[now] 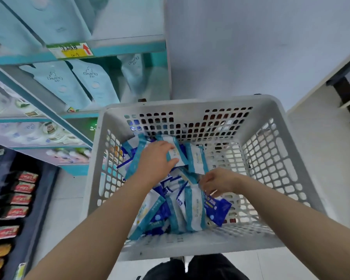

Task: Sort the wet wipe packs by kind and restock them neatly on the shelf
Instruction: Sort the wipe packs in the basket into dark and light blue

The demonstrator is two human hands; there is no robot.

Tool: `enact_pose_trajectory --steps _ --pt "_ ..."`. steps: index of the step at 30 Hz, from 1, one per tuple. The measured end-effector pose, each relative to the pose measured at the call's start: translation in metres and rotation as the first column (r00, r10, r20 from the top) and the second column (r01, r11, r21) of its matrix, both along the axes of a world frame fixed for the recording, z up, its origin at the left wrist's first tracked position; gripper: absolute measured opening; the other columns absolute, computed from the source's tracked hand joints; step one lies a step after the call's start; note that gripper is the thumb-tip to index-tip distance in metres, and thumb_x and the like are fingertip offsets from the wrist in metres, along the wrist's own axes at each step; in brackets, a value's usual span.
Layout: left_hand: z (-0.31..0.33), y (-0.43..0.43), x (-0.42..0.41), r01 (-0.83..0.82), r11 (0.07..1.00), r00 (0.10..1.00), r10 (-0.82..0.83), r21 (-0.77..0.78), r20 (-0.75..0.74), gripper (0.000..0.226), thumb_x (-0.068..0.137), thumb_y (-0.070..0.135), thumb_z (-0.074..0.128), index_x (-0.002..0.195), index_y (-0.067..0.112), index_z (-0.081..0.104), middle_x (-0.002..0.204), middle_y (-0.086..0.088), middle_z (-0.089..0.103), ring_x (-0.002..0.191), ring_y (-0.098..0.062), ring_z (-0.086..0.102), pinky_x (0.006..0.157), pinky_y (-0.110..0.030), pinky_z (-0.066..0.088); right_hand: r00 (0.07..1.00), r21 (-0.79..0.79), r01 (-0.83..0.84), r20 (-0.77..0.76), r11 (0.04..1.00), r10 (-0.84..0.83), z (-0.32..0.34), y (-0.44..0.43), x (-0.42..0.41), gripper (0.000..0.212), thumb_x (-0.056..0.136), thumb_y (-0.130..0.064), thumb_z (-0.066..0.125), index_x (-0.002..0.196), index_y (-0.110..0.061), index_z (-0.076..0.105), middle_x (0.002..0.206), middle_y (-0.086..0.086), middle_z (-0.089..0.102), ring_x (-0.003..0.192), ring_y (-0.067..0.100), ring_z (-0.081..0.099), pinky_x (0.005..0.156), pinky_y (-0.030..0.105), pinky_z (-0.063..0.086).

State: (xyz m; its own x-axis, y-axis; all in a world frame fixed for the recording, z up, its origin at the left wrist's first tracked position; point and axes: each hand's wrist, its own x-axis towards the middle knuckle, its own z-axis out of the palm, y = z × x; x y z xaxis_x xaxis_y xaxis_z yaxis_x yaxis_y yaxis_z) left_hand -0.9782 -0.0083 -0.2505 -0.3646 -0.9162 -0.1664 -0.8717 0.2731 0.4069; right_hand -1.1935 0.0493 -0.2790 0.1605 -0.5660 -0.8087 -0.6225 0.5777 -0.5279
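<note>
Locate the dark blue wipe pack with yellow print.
Head view: the dark blue plastic wipe pack lies in the grey perforated basket, at the pile's right edge, beside the right hand.

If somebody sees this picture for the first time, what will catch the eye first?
The big grey basket fills the middle, with a loose pile of teal-and-white and dark blue packs inside. Both hands are in it: the left hand grips a teal-and-white pack at the far side, the right hand reaches into the pile nearer. On the left, a shelf holds pale blue bags.
</note>
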Motion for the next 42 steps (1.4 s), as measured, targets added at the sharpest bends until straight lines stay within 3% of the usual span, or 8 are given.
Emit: enact_pose_trajectory --steps 7,12,18,23,29,32,36,42 --pt "-0.035 -0.021 -0.006 0.179 0.981 0.901 -0.195 0.079 0.389 0.047 0.091 0.043 0.056 0.136 0.031 0.05 0.151 0.003 0.038 0.14 -0.024 0.029 0.115 -0.042 0.014 0.962 -0.178 0.243 -0.084 0.953 -0.261 -0.028 -0.029 -0.011 0.04 0.093 -0.025 0.06 0.131 -0.013 0.056 0.128 0.009 0.058 0.101 0.021 0.06 0.08 0.029 0.049" --pt "-0.045 -0.025 0.0 0.099 0.994 0.983 -0.091 -0.045 0.158 0.021 0.095 0.019 0.053 0.104 0.018 0.073 0.122 0.002 0.065 0.12 -0.024 0.053 0.104 -0.036 0.026 0.931 -0.104 0.365 0.049 0.925 -0.362 -0.048 -0.049 -0.007 0.04 0.094 -0.023 0.059 0.134 -0.019 0.054 0.144 0.008 0.044 0.124 0.024 0.046 0.09 0.024 0.036" --pt "-0.032 -0.03 -0.006 0.007 0.993 1.0 -0.007 -0.121 0.004 0.008 0.082 0.013 0.067 0.089 0.016 0.069 0.097 0.0 0.072 0.088 -0.027 0.066 0.083 -0.039 0.05 0.77 -0.06 0.634 0.142 0.771 -0.623 -0.061 -0.062 -0.006 0.021 0.085 0.001 0.065 0.103 -0.009 0.067 0.113 0.01 0.059 0.084 0.019 0.055 0.051 0.014 0.045" --pt "-0.01 -0.028 -0.038 -0.063 0.98 0.997 0.055 -0.187 -0.049 0.008 0.087 0.014 0.064 0.095 0.017 0.064 0.087 -0.002 0.068 0.082 -0.026 0.058 0.068 -0.034 0.046 0.719 -0.099 0.695 0.076 0.712 -0.691 -0.05 -0.052 -0.044 0.017 0.082 0.007 0.065 0.088 -0.009 0.065 0.102 0.015 0.065 0.082 0.027 0.063 0.067 0.035 0.059" --pt "-0.023 -0.024 -0.108 -0.087 0.994 0.975 0.098 0.066 -0.199 0.006 0.096 0.014 0.051 0.098 0.009 0.054 0.08 -0.007 0.063 0.068 -0.021 0.055 0.061 -0.037 0.045 0.385 -0.102 0.921 0.085 0.377 -0.919 -0.051 -0.027 -0.082 0.019 0.084 0.011 0.062 0.085 -0.008 0.06 0.103 0.018 0.062 0.08 0.026 0.062 0.06 0.028 0.054" --pt "-0.04 -0.022 -0.127 -0.13 0.983 0.945 0.162 0.127 -0.283 0.011 0.093 0.003 0.049 0.084 0.008 0.046 0.069 -0.005 0.055 0.06 -0.022 0.05 0.058 -0.039 0.044 0.538 -0.038 0.843 0.119 0.537 -0.835 -0.053 -0.026 -0.081 0.033 0.088 0.012 0.05 0.114 -0.005 0.061 0.109 0.01 0.06 0.081 0.017 0.058 0.056 0.017 0.047" --pt "-0.067 -0.022 -0.133 0.013 0.96 0.958 0.068 0.28 -0.278 0.021 0.092 0.003 0.054 0.109 0.014 0.051 0.103 -0.003 0.065 0.091 -0.018 0.061 0.083 -0.036 0.053 0.6 0.044 0.794 0.1 0.606 -0.794 -0.051 -0.021 -0.081 0.022 0.09 0.005 0.047 0.095 -0.012 0.059 0.102 0.011 0.064 0.085 0.019 0.06 0.061 0.028 0.047" --pt "-0.095 -0.02 -0.124 0.095 0.905 0.981 -0.013 0.414 -0.195 0.039 0.092 0.0 0.055 0.13 0.009 0.052 0.127 -0.008 0.056 0.114 -0.021 0.055 0.094 -0.023 0.042 0.387 0.253 0.862 0.231 0.439 -0.893 -0.047 -0.023 -0.08 0.019 0.094 0.004 0.048 0.107 -0.007 0.053 0.09 0.014 0.065 0.076 0.023 0.064 0.07 0.035 0.053"
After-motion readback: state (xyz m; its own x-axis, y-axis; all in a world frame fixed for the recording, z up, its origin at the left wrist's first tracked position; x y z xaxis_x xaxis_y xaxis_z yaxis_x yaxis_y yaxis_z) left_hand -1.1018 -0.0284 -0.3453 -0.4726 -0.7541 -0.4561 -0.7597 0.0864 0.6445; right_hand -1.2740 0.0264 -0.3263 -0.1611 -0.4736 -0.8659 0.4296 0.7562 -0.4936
